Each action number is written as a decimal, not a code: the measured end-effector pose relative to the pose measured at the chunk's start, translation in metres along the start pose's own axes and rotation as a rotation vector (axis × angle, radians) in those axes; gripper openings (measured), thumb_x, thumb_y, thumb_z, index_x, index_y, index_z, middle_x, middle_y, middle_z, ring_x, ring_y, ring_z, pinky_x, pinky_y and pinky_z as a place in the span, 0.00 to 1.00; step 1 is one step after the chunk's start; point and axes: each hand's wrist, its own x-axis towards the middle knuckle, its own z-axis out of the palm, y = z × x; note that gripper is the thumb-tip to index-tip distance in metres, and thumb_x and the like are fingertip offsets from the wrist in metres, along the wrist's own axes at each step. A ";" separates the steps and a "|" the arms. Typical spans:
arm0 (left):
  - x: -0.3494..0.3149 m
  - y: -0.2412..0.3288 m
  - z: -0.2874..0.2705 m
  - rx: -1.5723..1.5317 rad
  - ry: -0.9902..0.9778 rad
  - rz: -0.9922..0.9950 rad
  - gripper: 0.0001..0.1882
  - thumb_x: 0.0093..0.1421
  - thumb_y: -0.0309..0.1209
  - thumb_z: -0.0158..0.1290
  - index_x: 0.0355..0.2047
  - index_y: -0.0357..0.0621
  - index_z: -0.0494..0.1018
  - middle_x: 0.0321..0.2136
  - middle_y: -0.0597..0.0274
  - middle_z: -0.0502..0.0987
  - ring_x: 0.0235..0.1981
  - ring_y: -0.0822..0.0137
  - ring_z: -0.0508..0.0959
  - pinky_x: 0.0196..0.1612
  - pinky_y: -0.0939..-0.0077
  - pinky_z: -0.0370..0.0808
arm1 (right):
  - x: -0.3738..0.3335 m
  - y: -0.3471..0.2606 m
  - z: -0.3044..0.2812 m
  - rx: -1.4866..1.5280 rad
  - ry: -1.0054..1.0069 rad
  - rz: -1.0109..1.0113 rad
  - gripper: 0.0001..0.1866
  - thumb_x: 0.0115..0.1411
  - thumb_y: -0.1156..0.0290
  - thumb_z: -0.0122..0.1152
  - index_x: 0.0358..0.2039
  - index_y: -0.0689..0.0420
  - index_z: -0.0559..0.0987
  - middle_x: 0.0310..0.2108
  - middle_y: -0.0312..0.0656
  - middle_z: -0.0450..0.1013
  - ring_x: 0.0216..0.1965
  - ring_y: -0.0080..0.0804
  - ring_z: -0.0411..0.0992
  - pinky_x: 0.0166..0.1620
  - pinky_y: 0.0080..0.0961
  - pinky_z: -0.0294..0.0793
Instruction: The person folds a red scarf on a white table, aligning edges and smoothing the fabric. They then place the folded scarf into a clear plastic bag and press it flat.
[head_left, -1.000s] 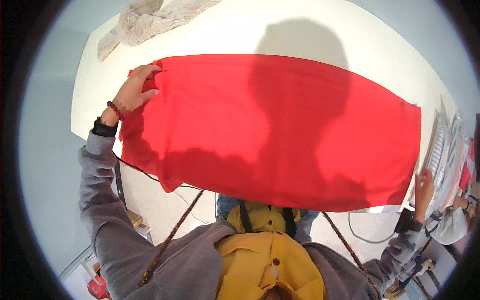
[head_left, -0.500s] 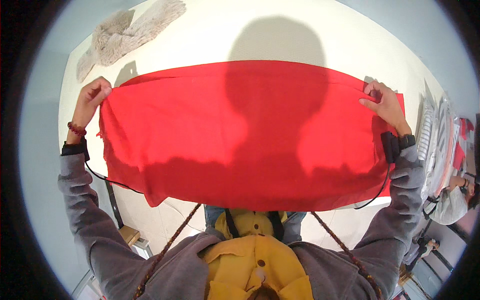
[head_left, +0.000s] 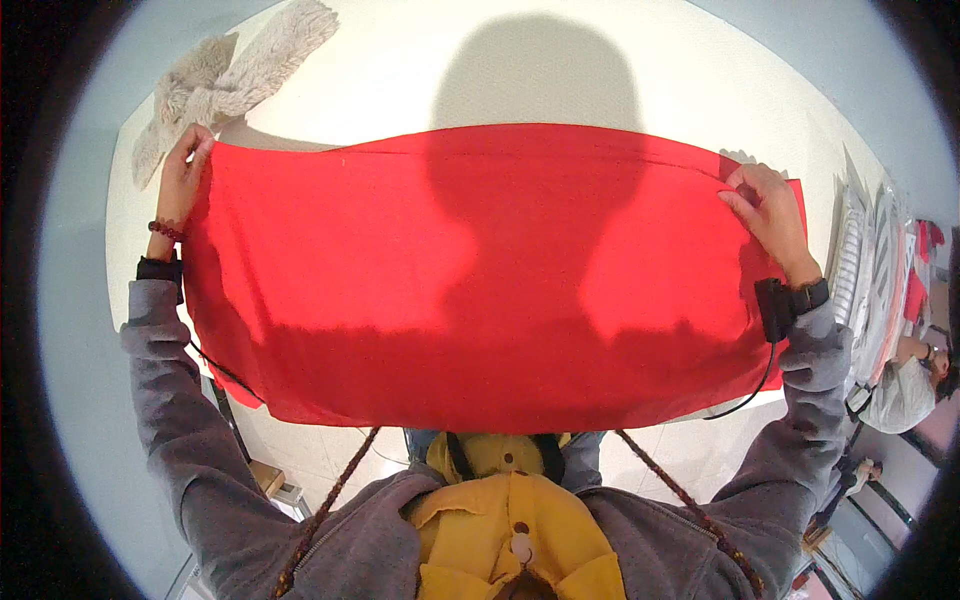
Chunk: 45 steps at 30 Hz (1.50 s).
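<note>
A wide piece of red cloth [head_left: 380, 240] stretches across the pale table and hangs over its near edge. My left hand [head_left: 188, 160] pinches its far left corner, which is raised a little off the table. Toward the far right, my right hand [head_left: 760, 200] grips the same cloth near its upper edge, thumb and fingers closed on a fold. A second layer shows as a narrow strip along the far edge. My shadow falls over the middle of the fabric.
Beyond my left hand lies a beige fluffy strip [head_left: 235, 85] on the pale table [head_left: 380, 70]. Clear-wrapped flat packages [head_left: 870, 270] stand along the right side. Another person's arm [head_left: 905, 385] shows past them. Thin black cables run from both my wrists.
My left hand has moved farther away and slightly left, drawing the left corner of the cloth upward in view. My right hand stays in nearly the same place, still gripping.
</note>
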 end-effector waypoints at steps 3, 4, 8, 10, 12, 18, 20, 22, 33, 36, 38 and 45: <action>0.011 0.006 -0.011 -0.056 0.049 -0.082 0.09 0.72 0.32 0.48 0.35 0.41 0.67 0.30 0.68 0.68 0.35 0.76 0.66 0.44 0.81 0.68 | 0.001 0.007 -0.004 0.017 0.157 -0.036 0.09 0.57 0.69 0.69 0.36 0.58 0.79 0.31 0.43 0.75 0.35 0.40 0.73 0.40 0.32 0.72; 0.014 0.006 -0.011 -0.038 0.062 -0.067 0.09 0.72 0.32 0.48 0.35 0.41 0.67 0.30 0.68 0.68 0.35 0.76 0.66 0.43 0.81 0.68 | 0.001 0.007 -0.005 0.038 0.173 -0.089 0.09 0.57 0.70 0.69 0.35 0.58 0.79 0.32 0.43 0.75 0.35 0.40 0.73 0.41 0.32 0.72; 0.011 -0.001 0.002 -0.015 0.002 -0.010 0.09 0.71 0.33 0.48 0.37 0.40 0.67 0.29 0.66 0.69 0.34 0.74 0.67 0.41 0.79 0.69 | 0.000 0.002 -0.004 0.049 0.188 -0.032 0.08 0.56 0.70 0.69 0.33 0.58 0.80 0.33 0.42 0.77 0.35 0.41 0.73 0.42 0.33 0.72; 0.003 -0.008 0.015 0.111 -0.093 -0.097 0.08 0.71 0.32 0.49 0.38 0.39 0.66 0.29 0.62 0.69 0.32 0.71 0.68 0.40 0.78 0.70 | -0.001 0.000 -0.003 0.021 0.205 -0.027 0.08 0.56 0.69 0.69 0.33 0.58 0.80 0.33 0.42 0.77 0.35 0.41 0.74 0.43 0.32 0.73; -0.006 -0.013 0.023 0.116 -0.079 -0.081 0.08 0.70 0.31 0.50 0.38 0.39 0.67 0.28 0.59 0.70 0.30 0.68 0.69 0.39 0.76 0.70 | -0.003 0.002 -0.003 0.004 0.219 -0.065 0.09 0.56 0.69 0.69 0.34 0.58 0.80 0.33 0.42 0.77 0.36 0.40 0.74 0.44 0.32 0.73; 0.012 -0.013 0.007 0.177 0.028 -0.093 0.08 0.70 0.32 0.49 0.39 0.39 0.67 0.28 0.56 0.72 0.30 0.66 0.69 0.37 0.73 0.71 | -0.006 0.014 -0.009 -0.057 0.366 -0.161 0.07 0.57 0.69 0.68 0.32 0.59 0.80 0.32 0.42 0.77 0.34 0.41 0.75 0.39 0.31 0.76; 0.020 -0.013 0.002 0.194 0.050 -0.046 0.09 0.70 0.33 0.48 0.39 0.39 0.68 0.29 0.52 0.72 0.28 0.58 0.69 0.37 0.69 0.71 | -0.007 0.015 -0.010 -0.104 0.379 -0.183 0.07 0.58 0.69 0.67 0.31 0.59 0.80 0.31 0.42 0.77 0.32 0.40 0.75 0.37 0.30 0.76; 0.023 -0.014 0.004 0.227 0.021 -0.019 0.09 0.69 0.33 0.49 0.39 0.39 0.68 0.30 0.49 0.74 0.29 0.53 0.71 0.37 0.66 0.72 | -0.007 0.015 -0.008 -0.140 0.381 -0.178 0.08 0.59 0.68 0.66 0.31 0.59 0.80 0.31 0.41 0.77 0.32 0.41 0.75 0.36 0.31 0.76; 0.009 0.153 0.043 0.052 -0.135 0.247 0.11 0.65 0.28 0.54 0.47 0.41 0.74 0.45 0.59 0.79 0.50 0.61 0.77 0.56 0.68 0.71 | 0.007 0.008 -0.003 -0.001 0.225 -0.051 0.11 0.59 0.66 0.65 0.37 0.60 0.77 0.34 0.46 0.75 0.39 0.45 0.74 0.45 0.39 0.73; 0.012 0.219 0.085 -0.175 -0.292 0.409 0.12 0.63 0.25 0.56 0.48 0.39 0.74 0.45 0.56 0.79 0.47 0.61 0.79 0.52 0.72 0.74 | 0.013 -0.007 -0.002 0.116 0.219 -0.130 0.13 0.57 0.65 0.68 0.37 0.59 0.76 0.33 0.45 0.75 0.37 0.43 0.73 0.45 0.38 0.72; 0.022 0.247 0.118 -0.242 -0.415 0.491 0.16 0.63 0.24 0.55 0.51 0.39 0.74 0.47 0.54 0.78 0.51 0.58 0.78 0.55 0.68 0.73 | 0.019 -0.014 0.000 0.126 0.170 -0.168 0.15 0.56 0.64 0.69 0.38 0.58 0.76 0.33 0.44 0.74 0.36 0.42 0.72 0.44 0.37 0.72; 0.038 0.278 0.175 -0.050 -0.181 0.493 0.12 0.62 0.29 0.58 0.45 0.41 0.74 0.35 0.57 0.75 0.37 0.61 0.75 0.44 0.69 0.75 | 0.030 -0.008 0.004 0.075 0.115 -0.252 0.16 0.55 0.63 0.71 0.34 0.57 0.73 0.28 0.42 0.72 0.32 0.39 0.68 0.40 0.36 0.69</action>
